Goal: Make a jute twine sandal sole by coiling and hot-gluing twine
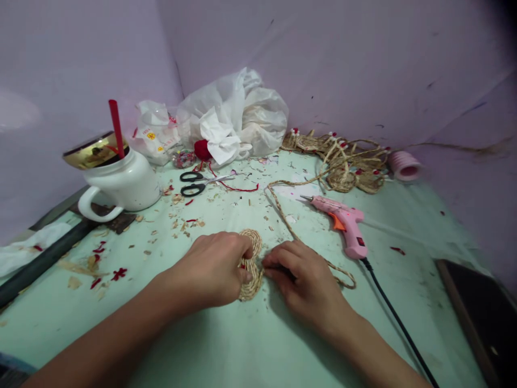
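A small coiled piece of braided jute (251, 264) lies on the pale green tabletop (226, 345) in the centre. My left hand (216, 268) is closed over its left side, fingers curled and pinching the coil. My right hand (301, 277) presses against the coil's right edge with fingers bent, pinching the braided jute cord (283, 213). That cord runs from the coil under my right hand and back up the table to a pile of jute braid (343, 161).
A pink glue gun (343, 222) with a black cable (399, 320) lies right of my hands. Black scissors (196, 183), a white mug-shaped pot (119, 180) with a red stick, plastic bags (234, 121), a pink spool (405, 165) and scattered scraps surround them. A dark object (480, 312) sits at right.
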The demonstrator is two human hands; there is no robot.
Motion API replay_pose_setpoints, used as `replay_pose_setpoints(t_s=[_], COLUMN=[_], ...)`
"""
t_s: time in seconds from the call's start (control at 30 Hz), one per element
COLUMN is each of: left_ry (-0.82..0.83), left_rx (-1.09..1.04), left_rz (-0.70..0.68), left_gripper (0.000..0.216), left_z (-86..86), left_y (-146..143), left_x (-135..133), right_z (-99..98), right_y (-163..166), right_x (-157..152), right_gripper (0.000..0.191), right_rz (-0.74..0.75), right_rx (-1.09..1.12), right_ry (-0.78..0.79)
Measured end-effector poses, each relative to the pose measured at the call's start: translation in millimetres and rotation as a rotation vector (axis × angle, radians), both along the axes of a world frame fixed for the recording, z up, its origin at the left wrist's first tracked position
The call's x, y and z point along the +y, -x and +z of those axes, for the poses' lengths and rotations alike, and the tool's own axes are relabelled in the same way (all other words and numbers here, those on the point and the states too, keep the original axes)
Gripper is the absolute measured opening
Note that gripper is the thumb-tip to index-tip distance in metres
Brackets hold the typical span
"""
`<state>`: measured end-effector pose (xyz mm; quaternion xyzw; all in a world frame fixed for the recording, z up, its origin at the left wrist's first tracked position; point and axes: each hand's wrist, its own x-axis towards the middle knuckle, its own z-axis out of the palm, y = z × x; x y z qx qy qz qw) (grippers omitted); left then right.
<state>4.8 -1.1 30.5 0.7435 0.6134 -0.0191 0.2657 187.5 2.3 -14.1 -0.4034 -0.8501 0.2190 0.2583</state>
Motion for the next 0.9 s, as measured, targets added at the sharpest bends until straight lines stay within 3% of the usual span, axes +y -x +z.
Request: replay_pose_setpoints(t_s=[0.17, 0.47, 0.77, 0.9], left_ry=[-0.001, -0.028, -0.134, -0.163], left_rx=[-0.008, -0.001, -0.136, -0.160], left_rz=[0.000, -0.020, -0.160, -0.153], left_gripper=[0.011, 0.010, 0.016, 0.022], left_z=[1.0, 0.8, 5.8, 8.6], left_y=[-0.3, -1.6, -2.3, 1.4], left_x=[1.0, -0.7, -7.2, -8.4], right_z=[0.0, -0.2, 0.1, 1.2], right_y=[1.1, 6.3, -2.0, -2.7], right_x=[11.0, 13.8, -9.4, -21.3], right_gripper=[0.013, 0.008, 0.007, 0.006], right_rz=[0.082, -0.008, -0.024, -0.095], right_rx=[0.049, -0.025, -0.036, -0.044], right_ry=[-0.006, -0.007, -0.084, -0.091])
